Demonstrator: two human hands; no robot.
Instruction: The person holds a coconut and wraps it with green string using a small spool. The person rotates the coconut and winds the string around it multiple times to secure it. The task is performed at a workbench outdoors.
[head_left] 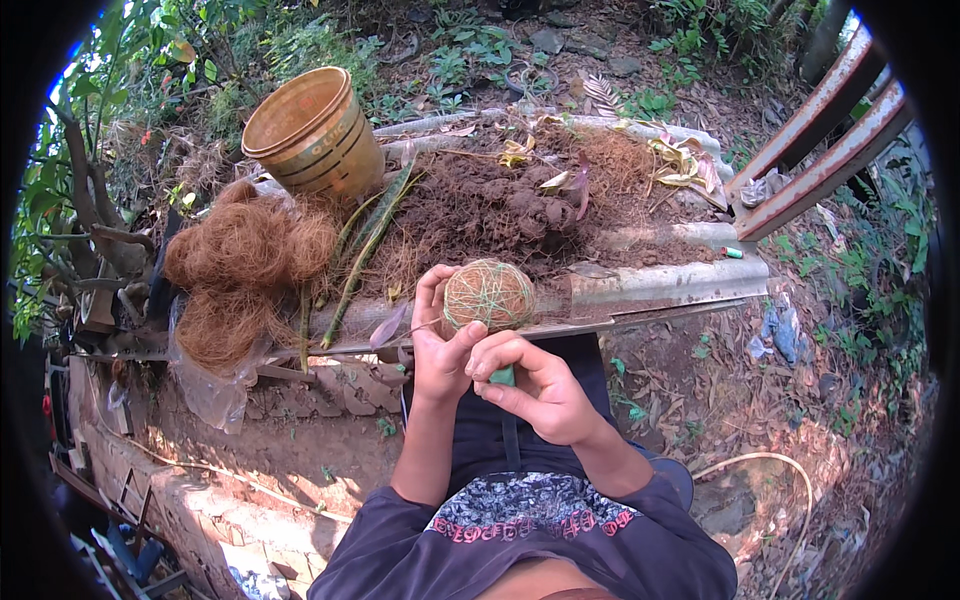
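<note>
My left hand holds a round ball of brown coconut fibre, its fingers round the left side and its thumb at the bottom. Thin green string criss-crosses the ball's surface. Just below it, my right hand is closed in a pinch, thumb and forefinger together near the left thumb. What the pinch holds is too small to make out. A small green thing shows behind the right fingers, mostly hidden.
Ahead lies a corrugated sheet bench bearing dark soil. Loose coconut fibre is heaped at left beside a yellowish bucket and long green stalks. A small green cylinder rests at right, near a rusty metal frame.
</note>
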